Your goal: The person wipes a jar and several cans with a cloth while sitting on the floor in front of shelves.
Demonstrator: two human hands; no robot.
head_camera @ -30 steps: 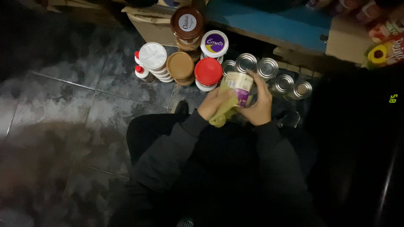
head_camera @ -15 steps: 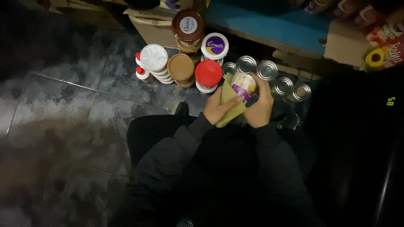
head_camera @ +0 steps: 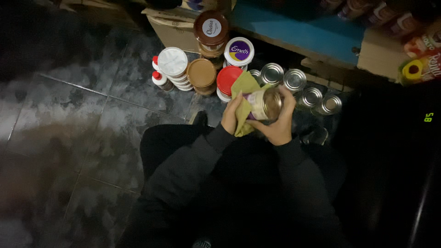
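Note:
My right hand (head_camera: 279, 120) grips a metal can (head_camera: 263, 104) with a purple and pale label, tipped on its side in front of my chest. My left hand (head_camera: 230, 115) presses a yellow-green cloth (head_camera: 244, 86) against the can's left end. Both sleeves are black. The cloth drapes up over the can and down past my left wrist.
On the dark tiled floor (head_camera: 92, 105) ahead stand stacked tubs with white (head_camera: 172, 61), brown (head_camera: 201, 73) and red (head_camera: 226, 78) lids, a tall brown-lidded jar (head_camera: 211, 28), two small red-capped bottles (head_camera: 159, 78) and several silver cans (head_camera: 294, 80). Cardboard boxes and a blue surface (head_camera: 298, 32) lie behind.
The can has been turned from lid-up to lying sideways. The cloth has shifted from under the can to over its left end, and both hands moved slightly lower.

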